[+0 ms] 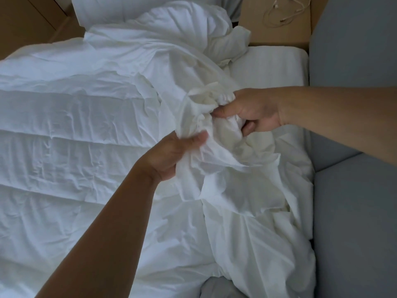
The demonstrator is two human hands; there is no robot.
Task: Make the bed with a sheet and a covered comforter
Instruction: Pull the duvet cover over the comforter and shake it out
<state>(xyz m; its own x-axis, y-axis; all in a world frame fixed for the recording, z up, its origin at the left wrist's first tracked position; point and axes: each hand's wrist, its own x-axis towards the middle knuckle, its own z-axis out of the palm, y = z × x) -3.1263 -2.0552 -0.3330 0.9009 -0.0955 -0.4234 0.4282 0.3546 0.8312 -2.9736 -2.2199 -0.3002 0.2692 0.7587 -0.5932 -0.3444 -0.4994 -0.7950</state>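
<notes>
Bedroom: bed [268, 65], pillow [111, 9], rumpled comforter [75, 125].

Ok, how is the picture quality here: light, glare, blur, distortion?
Head view: dim, cool, even light, no glare; the comforter keeps its creases, shadows are soft. Left hand and right hand, gripping bunched cloth, are slightly soft, not smeared. Wide-angle bowing shows at the frame edges.

The bed [268, 67] before me carries a quilted comforter [75, 130] spread flat, a crumpled sheet [182, 39] bunched over its right side.
</notes>
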